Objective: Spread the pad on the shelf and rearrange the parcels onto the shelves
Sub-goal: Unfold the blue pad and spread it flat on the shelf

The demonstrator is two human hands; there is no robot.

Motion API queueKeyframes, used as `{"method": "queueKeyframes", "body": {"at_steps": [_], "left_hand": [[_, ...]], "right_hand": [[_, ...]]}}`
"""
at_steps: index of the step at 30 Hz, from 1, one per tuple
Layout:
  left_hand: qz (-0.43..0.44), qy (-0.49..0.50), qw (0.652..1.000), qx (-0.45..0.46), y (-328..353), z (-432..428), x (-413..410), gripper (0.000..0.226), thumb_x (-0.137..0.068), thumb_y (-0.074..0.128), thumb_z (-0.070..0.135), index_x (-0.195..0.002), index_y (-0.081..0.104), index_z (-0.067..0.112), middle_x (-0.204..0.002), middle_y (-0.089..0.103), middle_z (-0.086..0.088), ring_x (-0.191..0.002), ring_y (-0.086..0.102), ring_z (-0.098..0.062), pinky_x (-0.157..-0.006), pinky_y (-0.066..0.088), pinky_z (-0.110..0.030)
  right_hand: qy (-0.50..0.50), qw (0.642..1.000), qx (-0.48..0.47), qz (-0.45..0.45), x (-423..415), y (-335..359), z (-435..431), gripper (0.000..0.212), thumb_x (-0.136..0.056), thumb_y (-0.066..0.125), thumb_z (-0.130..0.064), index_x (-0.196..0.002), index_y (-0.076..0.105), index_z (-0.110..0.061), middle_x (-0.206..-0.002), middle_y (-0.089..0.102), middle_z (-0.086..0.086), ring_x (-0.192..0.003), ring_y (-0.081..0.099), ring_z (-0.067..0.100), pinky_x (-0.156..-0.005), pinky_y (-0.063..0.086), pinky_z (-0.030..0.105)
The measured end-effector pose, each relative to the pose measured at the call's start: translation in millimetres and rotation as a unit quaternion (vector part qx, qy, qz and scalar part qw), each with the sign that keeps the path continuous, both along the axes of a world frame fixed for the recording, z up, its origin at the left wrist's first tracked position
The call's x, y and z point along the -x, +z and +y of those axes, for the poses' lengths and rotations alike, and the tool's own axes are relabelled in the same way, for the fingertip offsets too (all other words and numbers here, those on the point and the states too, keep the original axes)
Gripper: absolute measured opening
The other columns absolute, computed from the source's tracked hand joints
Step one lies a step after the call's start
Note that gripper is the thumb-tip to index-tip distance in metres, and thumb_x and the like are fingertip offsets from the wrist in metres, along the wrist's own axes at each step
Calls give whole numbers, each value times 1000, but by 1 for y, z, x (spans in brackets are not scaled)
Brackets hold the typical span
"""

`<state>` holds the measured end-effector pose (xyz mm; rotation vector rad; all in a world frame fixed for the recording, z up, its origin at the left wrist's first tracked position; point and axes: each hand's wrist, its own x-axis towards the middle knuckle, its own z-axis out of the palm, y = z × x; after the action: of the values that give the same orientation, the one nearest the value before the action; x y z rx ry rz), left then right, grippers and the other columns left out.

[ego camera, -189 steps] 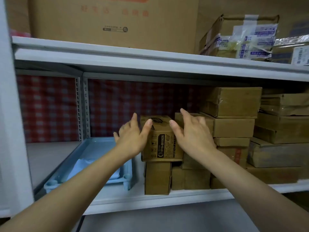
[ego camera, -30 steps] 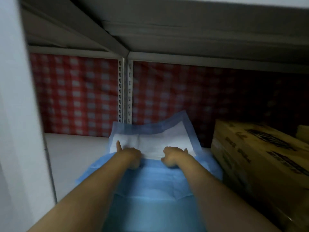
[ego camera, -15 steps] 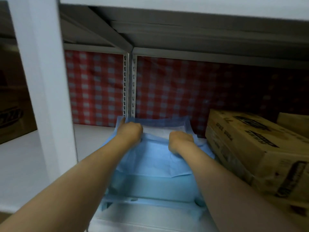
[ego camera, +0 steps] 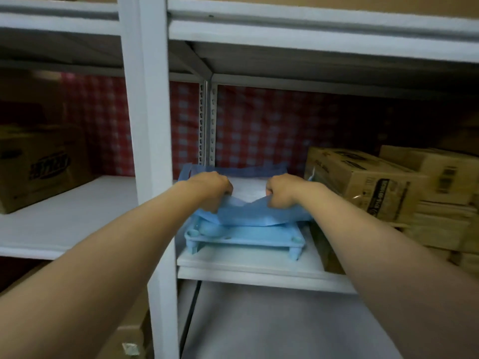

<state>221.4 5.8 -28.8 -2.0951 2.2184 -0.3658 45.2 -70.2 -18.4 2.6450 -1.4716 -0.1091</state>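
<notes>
A blue pad (ego camera: 248, 213) with a white inner face lies over a light blue plastic tray (ego camera: 243, 238) on the white shelf (ego camera: 248, 268). My left hand (ego camera: 210, 187) grips the pad's near fold on the left. My right hand (ego camera: 282, 191) grips the same fold on the right, and the fold sags between them. The pad's far edge stands up against the red checked backing. Brown cardboard parcels (ego camera: 363, 185) are stacked on the same shelf, just right of the pad.
A white upright post (ego camera: 150, 151) stands just left of my left arm. Beyond it, a large brown box (ego camera: 39, 167) sits on the left bay's shelf. Another shelf (ego camera: 311, 37) runs overhead. A lower grey surface (ego camera: 272, 325) lies below.
My view has pulled back out of the shelf. Both hands have drawn the pad's near fold towards me, uncovering the tray's front edge. Six seconds ago my hands were at a small parcel.
</notes>
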Motion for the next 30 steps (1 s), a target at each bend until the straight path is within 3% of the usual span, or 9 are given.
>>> {"method": "queueKeyframes", "body": {"at_steps": [6,10,14,18,21,24,27,28,30], "left_hand": [[35,-11,998,-59,-40,50,4,31,-80,72,16,-109,65,19,-109,65,-3,-98,59,-22,-84,50,-34],[59,-1,995,-80,-72,75,15,38,-85,71,22,-123,63,23,-119,64,0,-109,59,-23,-89,49,-31],[160,55,985,-35,-94,85,20,30,-90,61,29,-119,64,21,-125,62,-6,-113,58,-25,-94,47,-32],[374,187,900,124,-91,84,27,51,-93,61,33,-135,42,10,-144,33,-20,-128,43,-36,-104,38,-38],[463,219,850,122,-95,80,37,73,-93,61,36,-150,20,14,-156,15,-20,-141,26,-38,-113,29,-44],[563,245,775,152,-108,68,46,78,-96,57,36,-154,9,15,-161,6,-17,-143,24,-38,-115,25,-43],[646,282,682,195,-115,52,45,81,-94,60,35,-155,9,15,-158,15,-17,-143,24,-36,-115,24,-44],[652,291,674,191,-115,47,43,83,-92,61,37,-154,10,16,-157,18,-17,-142,26,-37,-114,25,-45],[604,317,716,150,-115,39,40,85,-88,64,40,-153,14,18,-156,17,-17,-142,25,-36,-114,27,-46]], "right_hand": [[-18,997,-10,68,10,-32,59,29,-91,52,-21,-116,62,-11,-119,60,8,-105,59,27,-85,52,34],[-41,997,-12,63,21,-65,82,32,-95,49,-22,-124,57,-12,-127,44,12,-120,41,32,-97,45,41],[-62,996,-28,56,32,-80,91,42,-93,55,-44,-120,60,-12,-130,37,9,-122,37,32,-93,45,40],[-70,996,29,-56,28,-85,93,53,-91,52,-57,-122,57,-14,-134,37,8,-126,36,30,-96,44,42],[-88,990,55,-99,26,-94,93,59,-95,52,-47,-142,36,-16,-152,22,10,-138,25,33,-103,38,44],[-181,973,-30,-141,29,-105,87,70,-97,50,-41,-152,14,-14,-157,16,17,-139,29,38,-104,38,42],[-247,940,-87,-219,36,-112,78,76,-99,50,-34,-152,7,-2,-151,36,18,-131,46,35,-97,44,37],[-257,935,-81,-229,39,-112,76,72,-98,51,-29,-150,12,1,-146,43,18,-128,50,34,-95,46,37],[-255,941,-65,-212,46,-109,69,51,-95,52,-19,-140,34,-1,-137,52,16,-121,54,33,-88,48,35]]}}
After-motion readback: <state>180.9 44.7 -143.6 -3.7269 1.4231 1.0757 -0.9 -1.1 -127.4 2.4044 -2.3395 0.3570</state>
